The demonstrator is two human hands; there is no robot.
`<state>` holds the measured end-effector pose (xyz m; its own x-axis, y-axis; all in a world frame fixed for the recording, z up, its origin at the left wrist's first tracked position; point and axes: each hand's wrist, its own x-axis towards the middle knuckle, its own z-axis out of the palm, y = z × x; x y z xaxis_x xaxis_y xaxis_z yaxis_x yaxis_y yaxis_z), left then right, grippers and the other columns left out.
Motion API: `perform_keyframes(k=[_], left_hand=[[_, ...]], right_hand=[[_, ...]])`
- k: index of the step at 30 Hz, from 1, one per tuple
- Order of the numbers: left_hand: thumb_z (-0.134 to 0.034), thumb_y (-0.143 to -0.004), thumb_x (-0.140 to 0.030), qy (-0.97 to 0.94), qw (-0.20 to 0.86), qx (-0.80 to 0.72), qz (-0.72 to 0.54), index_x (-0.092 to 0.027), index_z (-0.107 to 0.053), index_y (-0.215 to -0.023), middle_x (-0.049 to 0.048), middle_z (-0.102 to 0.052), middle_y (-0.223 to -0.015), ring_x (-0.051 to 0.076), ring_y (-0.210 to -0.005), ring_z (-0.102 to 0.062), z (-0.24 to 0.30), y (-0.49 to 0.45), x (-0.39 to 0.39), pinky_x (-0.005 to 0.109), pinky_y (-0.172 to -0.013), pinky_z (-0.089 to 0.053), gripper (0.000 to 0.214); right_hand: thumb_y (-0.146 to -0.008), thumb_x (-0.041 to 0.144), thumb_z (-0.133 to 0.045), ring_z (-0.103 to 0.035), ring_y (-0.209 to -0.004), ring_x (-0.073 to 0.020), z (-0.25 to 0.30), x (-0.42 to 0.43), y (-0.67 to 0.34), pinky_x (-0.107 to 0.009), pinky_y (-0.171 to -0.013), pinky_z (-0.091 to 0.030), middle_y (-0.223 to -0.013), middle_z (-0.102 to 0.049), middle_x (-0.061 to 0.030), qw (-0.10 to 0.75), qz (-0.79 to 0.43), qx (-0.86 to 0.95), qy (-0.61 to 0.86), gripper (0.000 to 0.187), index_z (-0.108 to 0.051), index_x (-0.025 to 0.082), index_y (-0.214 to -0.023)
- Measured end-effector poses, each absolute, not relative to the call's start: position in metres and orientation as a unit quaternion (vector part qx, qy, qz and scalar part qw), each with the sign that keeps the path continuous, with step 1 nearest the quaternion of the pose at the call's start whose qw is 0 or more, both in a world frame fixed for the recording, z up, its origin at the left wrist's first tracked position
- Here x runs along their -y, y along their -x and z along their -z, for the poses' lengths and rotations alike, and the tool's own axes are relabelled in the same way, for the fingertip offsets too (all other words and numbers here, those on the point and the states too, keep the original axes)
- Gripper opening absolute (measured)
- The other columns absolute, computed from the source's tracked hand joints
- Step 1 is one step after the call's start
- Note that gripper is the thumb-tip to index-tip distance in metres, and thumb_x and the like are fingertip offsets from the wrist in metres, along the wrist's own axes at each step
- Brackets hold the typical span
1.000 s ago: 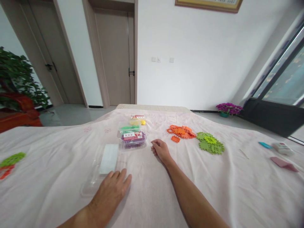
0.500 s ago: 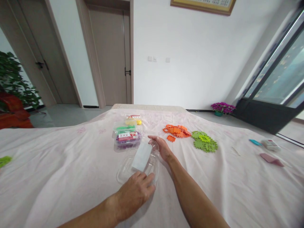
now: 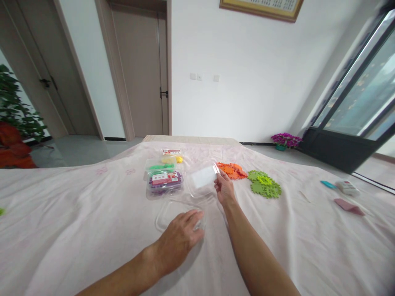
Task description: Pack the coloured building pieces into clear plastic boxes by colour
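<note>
A clear plastic box [image 3: 168, 217] lies on the pink tablecloth [image 3: 77, 213] in front of me. My left hand [image 3: 180, 238] rests flat on its near edge, fingers spread. The box's hinged clear lid [image 3: 202, 179], with a white label on it, stands raised. My right hand [image 3: 224, 188] pinches the lid's right edge. Just behind are three closed clear boxes: one with purple pieces [image 3: 165, 183], one with green pieces [image 3: 160, 165] and one with yellow pieces [image 3: 172, 154].
Loose orange pieces [image 3: 233, 169] and green pieces [image 3: 265, 183] lie right of the boxes. At the far right are a teal item [image 3: 327, 184], a small white object [image 3: 348, 187] and a pink card [image 3: 348, 205]. Doors, a plant and a window surround the table.
The empty clear box slid from the left to the middle under my left hand. My right hand took hold of its lid and swung it up and open.
</note>
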<state>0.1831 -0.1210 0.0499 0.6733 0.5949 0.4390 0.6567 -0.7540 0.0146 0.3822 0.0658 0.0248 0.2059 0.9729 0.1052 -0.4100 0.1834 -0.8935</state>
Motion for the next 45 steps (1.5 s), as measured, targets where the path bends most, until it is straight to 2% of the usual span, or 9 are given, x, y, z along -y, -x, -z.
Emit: perform_keyframes(k=[5,10,18,22,27,30,34,39,45], left_hand=[[-0.049,-0.083,-0.005,0.871,0.006,0.347,0.349,-0.025,-0.069,-0.107,0.0059,-0.064,-0.130,0.020,-0.118,-0.059,-0.060,-0.174,0.119,0.038,-0.100,-0.049,0.037],[-0.045,-0.088,-0.015,0.733,-0.019,0.503,0.457,-0.026,-0.070,-0.107,0.0059,-0.068,-0.119,0.024,-0.116,-0.060,-0.060,-0.136,0.089,0.044,-0.104,-0.045,0.033],[-0.062,-0.082,-0.041,0.527,-0.360,0.525,0.563,-0.017,-0.064,-0.114,0.0115,-0.068,-0.120,0.027,-0.111,-0.064,-0.028,-0.098,0.057,0.042,-0.101,-0.047,0.040],[-0.066,-0.082,-0.042,0.507,-0.423,0.494,0.566,-0.018,-0.063,-0.117,0.0117,-0.067,-0.124,0.027,-0.117,-0.061,-0.018,-0.105,0.058,0.041,-0.104,-0.044,0.043],[-0.071,-0.077,-0.038,0.503,-0.471,0.484,0.539,-0.021,-0.065,-0.121,0.0098,-0.064,-0.132,0.029,-0.124,-0.056,-0.019,-0.108,0.058,0.043,-0.109,-0.038,0.048],[-0.072,-0.075,-0.035,0.496,-0.507,0.467,0.528,-0.021,-0.066,-0.119,0.0100,-0.065,-0.131,0.030,-0.127,-0.055,-0.023,-0.107,0.057,0.043,-0.112,-0.036,0.047],[-0.072,-0.074,-0.032,0.476,-0.535,0.454,0.530,-0.020,-0.067,-0.119,0.0115,-0.065,-0.132,0.031,-0.130,-0.053,-0.021,-0.106,0.055,0.044,-0.114,-0.033,0.047],[-0.073,-0.071,-0.031,0.465,-0.513,0.472,0.546,-0.018,-0.070,-0.111,0.0127,-0.067,-0.128,0.032,-0.128,-0.055,-0.013,-0.103,0.050,0.044,-0.113,-0.034,0.043],[-0.074,-0.067,-0.035,0.454,-0.467,0.495,0.575,-0.016,-0.073,-0.098,0.0140,-0.070,-0.122,0.034,-0.124,-0.058,-0.010,-0.105,0.049,0.047,-0.111,-0.036,0.036]], right_hand=[[-0.057,0.025,-0.074,-0.059,-0.065,-0.0097,-0.010,-0.071,-0.404,-0.019,-0.049,-0.038,-0.085,-0.063,0.0029,0.706,-0.465,0.343,0.410,0.051,-0.063,0.024,-0.107],[-0.057,0.018,-0.070,-0.057,-0.068,-0.0108,-0.004,-0.068,-0.401,-0.023,-0.064,-0.046,-0.078,-0.062,0.0039,0.676,-0.441,0.435,0.399,0.046,-0.064,0.021,-0.103],[-0.061,0.023,-0.072,-0.064,-0.089,-0.0191,-0.018,-0.067,-0.404,-0.031,-0.081,-0.050,-0.095,-0.071,-0.0034,0.641,-0.435,0.499,0.387,0.046,-0.068,0.020,-0.107],[-0.065,0.024,-0.068,-0.066,-0.088,-0.0215,-0.043,-0.066,-0.411,-0.034,-0.080,-0.051,-0.094,-0.072,-0.0053,0.541,-0.393,0.621,0.409,0.037,-0.071,0.019,-0.102],[-0.067,0.008,-0.056,-0.064,-0.078,-0.0186,-0.081,-0.053,-0.415,-0.028,-0.073,-0.045,-0.084,-0.072,-0.0032,0.299,-0.183,0.786,0.509,0.045,-0.073,0.021,-0.106],[-0.069,0.007,-0.053,-0.062,-0.077,-0.0179,-0.094,-0.047,-0.414,-0.025,-0.069,-0.040,-0.083,-0.072,-0.0041,0.186,-0.095,0.818,0.535,0.033,-0.074,0.020,-0.091],[-0.077,0.016,-0.052,-0.057,-0.070,-0.0160,-0.100,-0.065,-0.426,-0.023,-0.062,-0.035,-0.074,-0.066,-0.0020,0.242,-0.104,0.802,0.536,0.016,-0.067,0.017,-0.077],[-0.087,0.025,-0.043,-0.057,-0.073,-0.0184,-0.104,-0.119,-0.477,-0.025,-0.063,-0.037,-0.080,-0.067,-0.0046,0.365,-0.022,0.663,0.653,0.028,-0.067,0.018,-0.097],[-0.090,0.019,-0.040,-0.064,-0.100,-0.0247,-0.095,-0.167,-0.536,-0.028,-0.076,-0.044,-0.113,-0.070,-0.0109,0.226,0.020,0.600,0.767,0.044,-0.061,0.023,-0.128]])
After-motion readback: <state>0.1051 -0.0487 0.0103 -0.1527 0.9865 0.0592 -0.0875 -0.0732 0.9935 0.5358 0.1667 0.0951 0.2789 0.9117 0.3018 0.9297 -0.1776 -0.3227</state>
